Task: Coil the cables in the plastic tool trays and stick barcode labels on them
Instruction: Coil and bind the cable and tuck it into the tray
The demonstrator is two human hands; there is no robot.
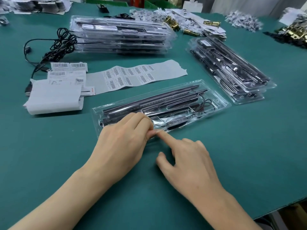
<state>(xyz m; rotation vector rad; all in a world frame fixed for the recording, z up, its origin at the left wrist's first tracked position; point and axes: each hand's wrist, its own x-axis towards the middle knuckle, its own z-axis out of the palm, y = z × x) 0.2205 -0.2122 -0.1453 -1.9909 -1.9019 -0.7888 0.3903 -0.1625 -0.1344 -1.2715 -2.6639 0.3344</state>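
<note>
A clear plastic tool tray (216, 98) lies slanted on the green table in front of me, holding dark strips and a thin black cable (206, 104) looped at its right end. My left hand (123, 143) rests on the tray's near left part, fingers curled over its front edge. My right hand (187, 161) points its index finger onto that same edge, tip beside the left fingertips; its other fingers are curled. A strip of barcode labels (131, 77) lies just behind the tray.
A tall stack of filled trays (119, 35) stands at the back, another stack (232, 70) at the right. Loose black USB cables (54, 45) and a wad of label backing paper (53, 97) lie at the left. Brass parts and paper scraps (191, 22) crowd the far edge.
</note>
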